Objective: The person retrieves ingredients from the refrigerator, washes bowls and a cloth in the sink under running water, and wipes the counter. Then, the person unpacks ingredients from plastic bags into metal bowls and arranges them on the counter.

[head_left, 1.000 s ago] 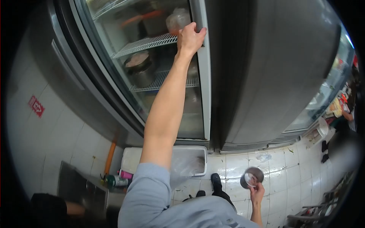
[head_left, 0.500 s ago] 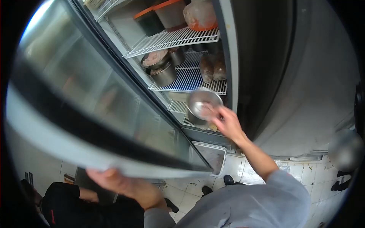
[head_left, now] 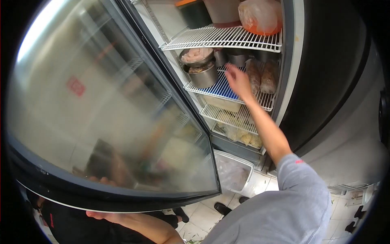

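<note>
My left hand (head_left: pixel 106 216) grips the lower edge of the open glass fridge door (head_left: pixel 118 122), its fingertips faintly visible through the glass. Inside the fridge, my right hand (head_left: pixel 239 81) reaches over the middle wire shelf (head_left: pixel 231 90), slightly blurred, fingers apart, with nothing visible in it. To its left stands a metal pot (head_left: pixel 204 77), with a bowl of pale pink meat (head_left: pixel 197 55) on top. Just beyond the fingertips are metal containers (head_left: pixel 237 58). Wrapped brown packages (head_left: pixel 268 78) lie to the right of the hand.
Above, tubs and a bagged orange bowl (head_left: pixel 262 18) rest on the upper shelf (head_left: pixel 227 37). Lower shelves hold a pale container (head_left: pixel 223 104) and yellowish bags (head_left: pixel 250 139). A white bin (head_left: pixel 233 171) sits on the floor. A person in black (head_left: pixel 81 223) is at lower left.
The door has swung open, held by my left hand. My right hand has moved from beside my body into the fridge, and the metal pot it carried is no longer in it.
</note>
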Action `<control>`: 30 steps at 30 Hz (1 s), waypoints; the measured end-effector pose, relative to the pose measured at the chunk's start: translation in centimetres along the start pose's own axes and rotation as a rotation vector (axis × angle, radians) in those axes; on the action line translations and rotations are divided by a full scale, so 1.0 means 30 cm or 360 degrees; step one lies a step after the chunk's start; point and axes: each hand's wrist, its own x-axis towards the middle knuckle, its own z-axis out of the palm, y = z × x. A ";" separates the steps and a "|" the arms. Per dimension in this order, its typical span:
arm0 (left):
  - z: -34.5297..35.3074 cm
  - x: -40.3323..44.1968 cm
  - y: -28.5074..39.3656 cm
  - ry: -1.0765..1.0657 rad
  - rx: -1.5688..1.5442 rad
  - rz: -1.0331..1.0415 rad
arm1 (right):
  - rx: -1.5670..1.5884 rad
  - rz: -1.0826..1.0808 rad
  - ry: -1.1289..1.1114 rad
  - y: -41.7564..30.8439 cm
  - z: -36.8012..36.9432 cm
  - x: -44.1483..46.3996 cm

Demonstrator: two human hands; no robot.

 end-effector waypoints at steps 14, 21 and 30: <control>0.643 0.212 -0.565 0.0265 0.1486 0.0255 | 0.0333 0.0592 -0.0898 0.156 -0.249 -1.159; 0.544 -0.005 -0.636 -0.0393 0.1310 0.0153 | -0.0460 -0.0474 0.0057 0.668 -0.343 -0.965; 0.161 -1.715 -0.452 0.0816 0.1971 -0.1549 | -0.0740 -0.0637 0.0271 0.283 -0.111 -0.996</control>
